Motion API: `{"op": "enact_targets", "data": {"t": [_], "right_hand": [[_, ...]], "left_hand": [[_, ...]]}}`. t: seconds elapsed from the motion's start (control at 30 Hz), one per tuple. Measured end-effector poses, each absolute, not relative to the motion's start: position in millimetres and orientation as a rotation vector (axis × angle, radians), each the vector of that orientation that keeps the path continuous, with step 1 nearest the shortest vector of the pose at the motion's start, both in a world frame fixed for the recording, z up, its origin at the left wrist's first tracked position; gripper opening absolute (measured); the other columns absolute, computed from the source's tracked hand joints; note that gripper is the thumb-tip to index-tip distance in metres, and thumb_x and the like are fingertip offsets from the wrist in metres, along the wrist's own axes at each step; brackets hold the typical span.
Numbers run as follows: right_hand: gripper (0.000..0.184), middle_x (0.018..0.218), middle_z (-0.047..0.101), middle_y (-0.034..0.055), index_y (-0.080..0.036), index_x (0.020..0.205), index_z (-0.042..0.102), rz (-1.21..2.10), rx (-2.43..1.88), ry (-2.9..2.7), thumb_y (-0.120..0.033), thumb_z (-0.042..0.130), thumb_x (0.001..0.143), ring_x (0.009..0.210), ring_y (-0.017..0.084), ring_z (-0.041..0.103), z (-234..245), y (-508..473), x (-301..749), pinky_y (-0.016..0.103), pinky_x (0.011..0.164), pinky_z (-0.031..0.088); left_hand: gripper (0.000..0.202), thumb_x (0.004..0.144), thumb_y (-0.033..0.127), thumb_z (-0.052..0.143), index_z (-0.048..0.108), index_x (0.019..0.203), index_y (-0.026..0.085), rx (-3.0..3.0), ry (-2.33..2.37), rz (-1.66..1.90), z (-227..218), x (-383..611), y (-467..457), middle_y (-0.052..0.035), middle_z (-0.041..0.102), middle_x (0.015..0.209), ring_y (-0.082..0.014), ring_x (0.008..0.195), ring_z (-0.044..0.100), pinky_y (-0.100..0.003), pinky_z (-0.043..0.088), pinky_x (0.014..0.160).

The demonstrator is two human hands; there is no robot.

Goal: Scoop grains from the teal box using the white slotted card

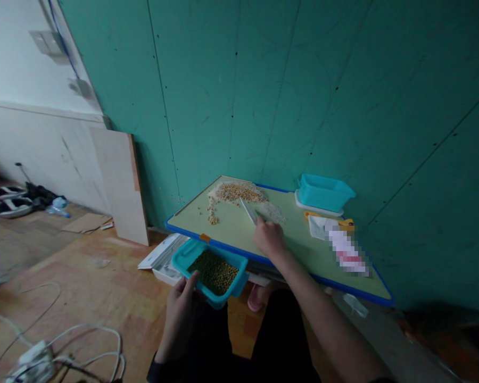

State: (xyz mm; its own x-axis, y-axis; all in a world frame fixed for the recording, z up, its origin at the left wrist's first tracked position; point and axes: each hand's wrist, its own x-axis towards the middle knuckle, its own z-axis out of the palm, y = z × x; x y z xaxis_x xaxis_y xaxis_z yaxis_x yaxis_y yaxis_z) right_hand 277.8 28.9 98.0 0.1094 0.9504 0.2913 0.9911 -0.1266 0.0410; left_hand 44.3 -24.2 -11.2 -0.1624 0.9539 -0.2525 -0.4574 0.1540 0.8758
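My left hand point(179, 304) grips the near left rim of a turquoise plastic box point(239, 287), with the thumb over the edge. Inside it lie dark green beans point(207, 266) on one side and yellowish soybeans point(226, 277) on the other. The box is held just below the front edge of a low table point(227, 229). Over the tabletop, my right hand point(269, 236) is closed around a knife-like tool with a flat whitish blade point(248, 211). Its tip touches or hovers by a heap of soybeans point(239, 191); small white grains point(274, 211) spread beside it. Some soybeans are scattered to the left.
A second turquoise box point(326, 192) sits on a white lid point(319, 209) at the table's back right. Nearby lie a yellow-edged item point(347, 224) and a blurred-out packet point(347, 252). An opened white box point(165, 260) is on the floor; cables and a power strip point(34, 361) lie lower left.
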Motion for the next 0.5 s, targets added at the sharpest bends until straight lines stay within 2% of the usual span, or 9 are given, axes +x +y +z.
{"op": "enact_targets", "data": {"t": [0.13, 0.23, 0.4, 0.5], "right_hand": [[0.028, 0.09, 0.077, 0.0171, -0.013, 0.112, 0.068, -0.409, -2.195, -1.913, -0.015, 0.043, 0.097, 0.087, 0.026, 0.076, 95.3, 31.8, 313.8, 0.031, 0.076, 0.053], [0.027, 0.089, 0.078, 0.0151, -0.015, 0.108, 0.071, -0.37, -2.159, -1.785, -0.021, 0.048, 0.097, 0.085, 0.025, 0.076, 93.3, 35.9, 336.3, 0.029, 0.076, 0.052], [0.025, 0.087, 0.078, 0.019, -0.01, 0.09, 0.077, -0.169, -1.995, -1.424, -0.031, 0.065, 0.085, 0.085, 0.028, 0.076, 90.6, 44.5, 366.1, 0.028, 0.068, 0.052], [0.027, 0.084, 0.079, 0.0171, -0.011, 0.085, 0.077, -0.009, -1.779, -1.295, -0.035, 0.07, 0.077, 0.085, 0.03, 0.076, 89.2, 52.0, 373.1, 0.032, 0.069, 0.055]], "left_hand": [[0.048, 0.056, 0.054, 0.091, 0.06, 0.062, 0.018, 0.593, 1.103, 1.383, -13.8, 44.5, -25.4, 0.0058, 0.055, 0.045, -0.0112, 0.041, 0.051, -0.022, 0.041, 0.044], [0.047, 0.057, 0.054, 0.091, 0.061, 0.065, 0.018, 0.585, 1.103, 1.378, -16.9, 44.4, -25.3, 0.0054, 0.057, 0.047, -0.0124, 0.042, 0.054, -0.022, 0.041, 0.044], [0.045, 0.058, 0.054, 0.089, 0.063, 0.069, 0.019, 0.597, 1.103, 1.377, -16.5, 44.5, -26.1, 0.0055, 0.057, 0.049, -0.0128, 0.044, 0.053, -0.023, 0.041, 0.045], [0.043, 0.061, 0.053, 0.088, 0.065, 0.073, 0.018, 0.618, 1.092, 1.38, -13.8, 42.8, -28.2, 0.0055, 0.056, 0.051, -0.0117, 0.043, 0.051, -0.022, 0.037, 0.044]]}}
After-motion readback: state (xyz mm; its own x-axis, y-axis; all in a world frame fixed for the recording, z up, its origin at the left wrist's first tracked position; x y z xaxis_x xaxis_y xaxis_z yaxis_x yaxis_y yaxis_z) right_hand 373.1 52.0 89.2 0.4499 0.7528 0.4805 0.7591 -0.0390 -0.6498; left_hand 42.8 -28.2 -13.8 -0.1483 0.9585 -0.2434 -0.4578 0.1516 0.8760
